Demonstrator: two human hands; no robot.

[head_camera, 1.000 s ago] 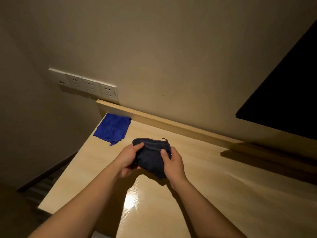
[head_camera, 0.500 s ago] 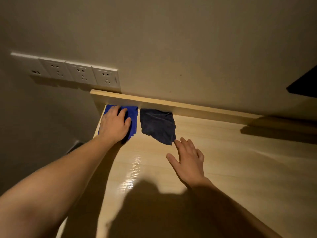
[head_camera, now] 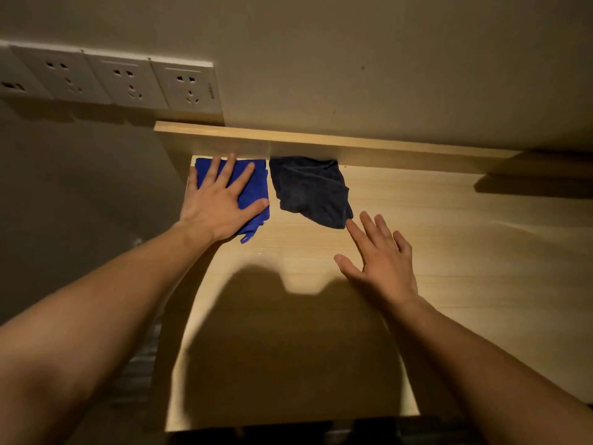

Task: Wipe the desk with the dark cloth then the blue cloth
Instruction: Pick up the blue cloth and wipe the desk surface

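Note:
The blue cloth lies in the far left corner of the light wooden desk. My left hand rests flat on it with fingers spread, covering most of it. The dark cloth lies crumpled just to the right, against the desk's raised back edge, with nothing on it. My right hand hovers open over the desk, fingers spread, its index fingertip at the dark cloth's near corner.
A raised wooden ledge runs along the wall behind the desk. A row of white wall sockets sits above the left corner. The desk's left edge drops to the floor. My shadow covers the near part of the desk.
A second ago both hands held the dark cloth at mid-desk. It now lies by the back ledge, released. My left hand has moved onto the blue cloth and spread flat.

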